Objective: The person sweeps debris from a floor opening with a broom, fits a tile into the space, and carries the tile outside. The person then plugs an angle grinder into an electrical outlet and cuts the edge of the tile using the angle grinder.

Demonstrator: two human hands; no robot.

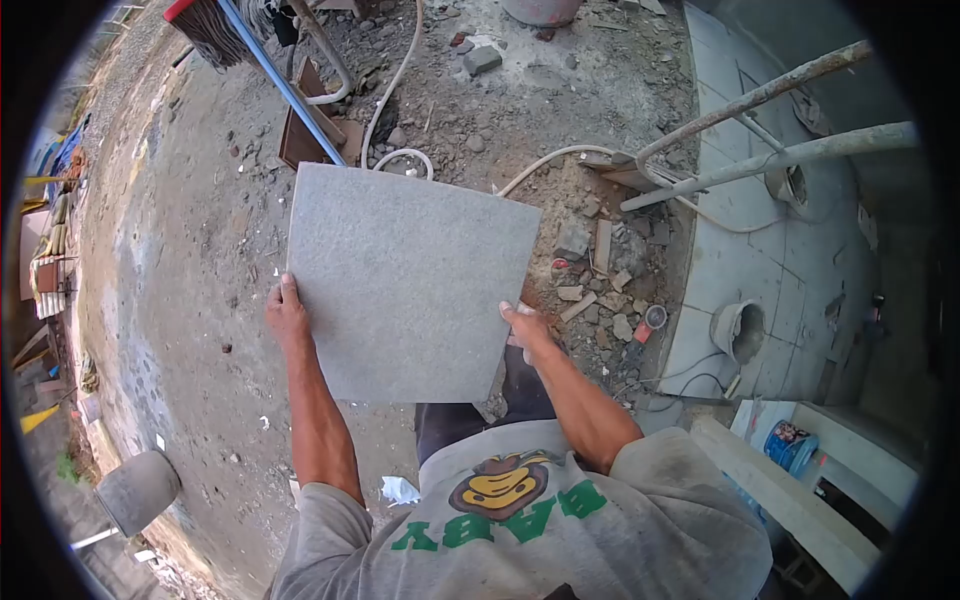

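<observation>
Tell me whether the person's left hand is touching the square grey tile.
Touching: in the head view, the left hand grips the square grey tile's edge, its thumb on top.

Slab point(412, 285) partly hides left hand point(287, 308) and right hand point(527, 328); top edge crops bucket point(543, 10).

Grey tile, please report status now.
Left hand on left edge. Right hand on right edge. Grey tile held above ground. Rubble off to right.

Gry tee point(660, 510), grn "BABY" point(465, 533), dk pants point(448, 420)
</observation>
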